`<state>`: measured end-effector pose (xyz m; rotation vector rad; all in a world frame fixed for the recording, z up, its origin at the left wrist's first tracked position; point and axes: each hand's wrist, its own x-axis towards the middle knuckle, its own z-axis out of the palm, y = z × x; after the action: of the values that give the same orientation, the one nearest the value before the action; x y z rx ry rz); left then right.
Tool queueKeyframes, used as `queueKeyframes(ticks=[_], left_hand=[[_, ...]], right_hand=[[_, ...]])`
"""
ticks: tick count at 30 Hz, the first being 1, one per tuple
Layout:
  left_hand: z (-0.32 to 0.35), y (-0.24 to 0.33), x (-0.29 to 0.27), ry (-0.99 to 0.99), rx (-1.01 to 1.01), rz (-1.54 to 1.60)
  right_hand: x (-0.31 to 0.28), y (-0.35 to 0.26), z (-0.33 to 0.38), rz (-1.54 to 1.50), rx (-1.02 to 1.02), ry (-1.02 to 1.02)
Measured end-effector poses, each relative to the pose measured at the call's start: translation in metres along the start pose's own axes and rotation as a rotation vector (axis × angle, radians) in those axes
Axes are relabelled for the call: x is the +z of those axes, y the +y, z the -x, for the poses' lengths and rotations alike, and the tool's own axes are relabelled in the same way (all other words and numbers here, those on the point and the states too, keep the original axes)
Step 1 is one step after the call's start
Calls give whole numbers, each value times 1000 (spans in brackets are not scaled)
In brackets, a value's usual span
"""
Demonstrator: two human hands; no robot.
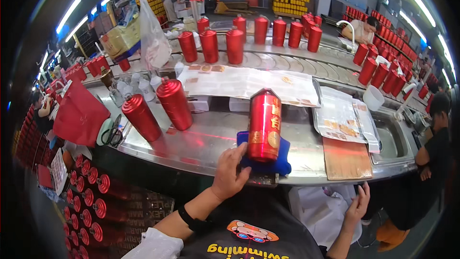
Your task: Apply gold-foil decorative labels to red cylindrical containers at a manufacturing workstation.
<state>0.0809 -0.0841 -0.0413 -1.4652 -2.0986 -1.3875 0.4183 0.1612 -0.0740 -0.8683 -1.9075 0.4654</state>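
bottle in hand: a tall red cylindrical bottle with gold label patches [264,125] is stood upright on a folded blue cloth [280,160], right at the near edge of the curved stainless steel counter [211,139].

left hand: the left hand [231,172] is laid against the bottle's base and the cloth, fingers spread and only loosely curled, so it's steadied rather than gripped.

right hand: the right hand [358,204] is held low, off the counter, fingers together and empty, just beside a white plastic bag [318,211].

done so far: gold patches are already seen on this bottle's front and side, so the labelling looks at least partly done, going by this view. Whether the back is covered can't be told.

left to do: two plain red ribbed bottles [158,108] are parked upright to the left with no gold showing, so those look untouched. A whole row of red bottles [249,36] is lined up on the far conveyor too.

supplies: sheets of gold stickers [340,122] and a brown board [346,159] are laid out to the right, by a sink [390,139].

also around: scissors [113,134] are left on the far left edge, and crated red bottles [88,206] are stacked below the counter.
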Motion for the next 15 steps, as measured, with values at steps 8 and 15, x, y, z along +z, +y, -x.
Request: queueKeyframes(ticks=[8,15], left_hand=[[-4,0,-11,3,4,44],[-29,-17,-9,30,-83,358]], right_hand=[[113,-91,-43,66,-459,-220],[131,-91,-43,281,-371,-251]])
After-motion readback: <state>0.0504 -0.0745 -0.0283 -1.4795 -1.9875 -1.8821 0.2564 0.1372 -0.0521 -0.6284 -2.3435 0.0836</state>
